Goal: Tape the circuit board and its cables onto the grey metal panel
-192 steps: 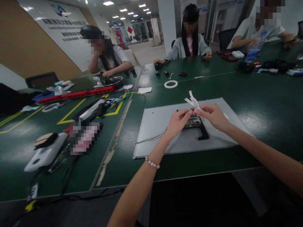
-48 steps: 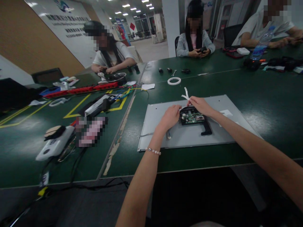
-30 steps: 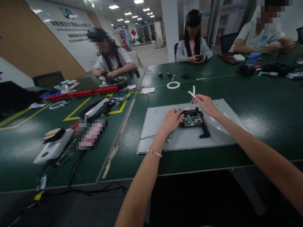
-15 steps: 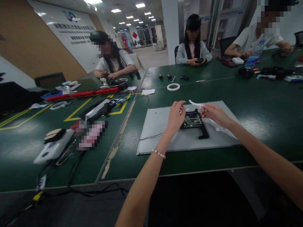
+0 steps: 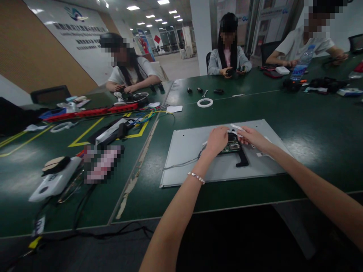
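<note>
"While the right hand (image 5: 251, 136) pinches a white strip (image 5: 236, 127), what does the left hand (image 5: 217, 139) do?"

"It curls near the board (image 5: 234, 146), fingers bent; whether it grips anything, I can't tell."

"And the board, where is that?"

"On the panel (image 5: 184, 151), against a black frame (image 5: 243, 156), partly hidden by the left hand. The tape roll (image 5: 199, 102) lies beyond, well apart."

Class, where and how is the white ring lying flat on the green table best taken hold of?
By the near rim of the white ring, probably, coming down from the camera's side. It lies flat with an open centre, so the band could be pinched from inside and outside. A wrench lies just beyond the far edge, which makes the near side look easier.
</note>
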Demonstrator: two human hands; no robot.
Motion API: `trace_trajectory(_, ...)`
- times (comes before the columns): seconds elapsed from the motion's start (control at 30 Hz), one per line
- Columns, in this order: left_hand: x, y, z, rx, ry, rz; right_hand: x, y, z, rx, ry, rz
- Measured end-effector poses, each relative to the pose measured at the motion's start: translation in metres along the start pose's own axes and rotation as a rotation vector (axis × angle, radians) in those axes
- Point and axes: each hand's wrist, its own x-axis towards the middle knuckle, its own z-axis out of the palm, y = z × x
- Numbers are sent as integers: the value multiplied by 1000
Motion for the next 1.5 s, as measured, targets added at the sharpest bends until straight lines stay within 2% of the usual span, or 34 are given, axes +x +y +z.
trace_trajectory(0.13, -1, 0, 2, 25, -80, 68, -1, -9, 4, -59, 55, 55)
trace_trajectory(0.37, -2, 4, 3, 85, -187, 63, -6, -12, 2, -113, 129, 159)
trace_trajectory(0.57, -1, 2, 3, 116, -181, 92, -8, -6, -3, -286, 136, 133)
trace_trajectory(0.7, -1, 2, 4, 125, -164, 83, -8, -5, -3, -325, 122, 114)
trace_trajectory(0.83, -1, 3, 3, 129, -162, 50, -9, -4, -4, -286, 83, 138)
trace_trajectory(0.97, -1, 3, 3, 116, -159, 36, -9, -6, -5, -173, 53, 197)
trace_trajectory(1.2, -1, 2, 5, 105, -143, 36, -16, -17, -6, 16, 0, 216)
trace_trajectory(1.5, -1, 2, 3, 86, -142, 86, -11, -11, -2, -173, -11, 246)
